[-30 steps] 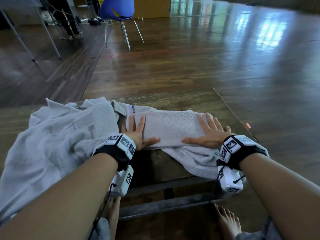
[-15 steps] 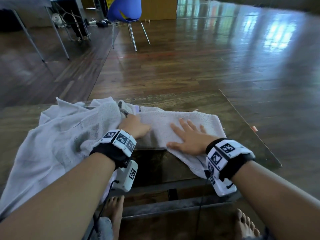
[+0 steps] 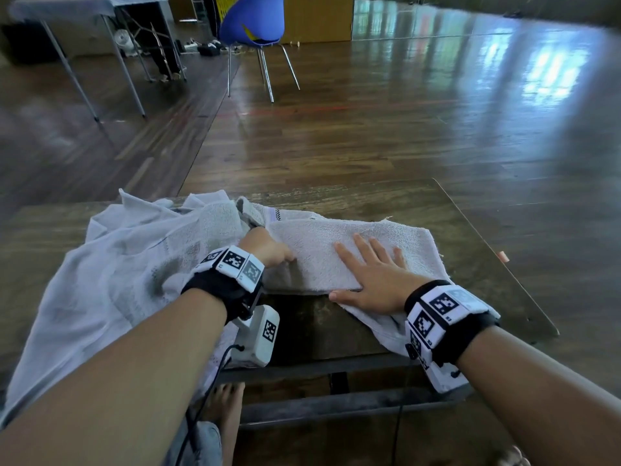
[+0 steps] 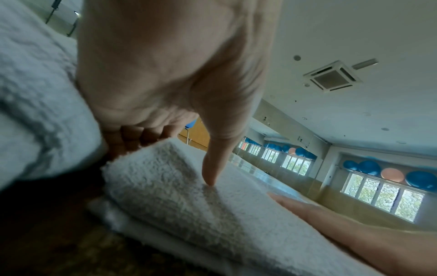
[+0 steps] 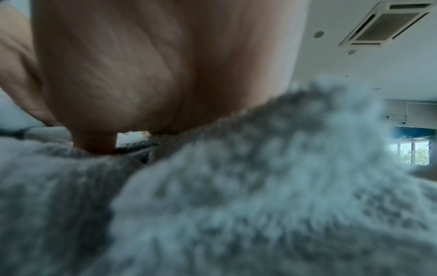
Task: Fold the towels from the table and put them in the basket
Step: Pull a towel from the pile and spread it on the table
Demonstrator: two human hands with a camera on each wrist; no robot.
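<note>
Worn wooden table [image 3: 386, 200] | nubby folded towel [image 3: 339, 253] | right hand [image 3: 376, 280] flat

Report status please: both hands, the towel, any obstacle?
Left hand grips folded towel at its left end. Right hand flat on it. Loose towel pile beside it at left. Basket not identifiable.

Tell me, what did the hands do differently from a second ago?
The left hand, flat before, now grips the left end of the folded grey terry towel. The right hand slid leftward, still flat. The crumpled pale cloth pile stayed on the dark wooden table.
</note>
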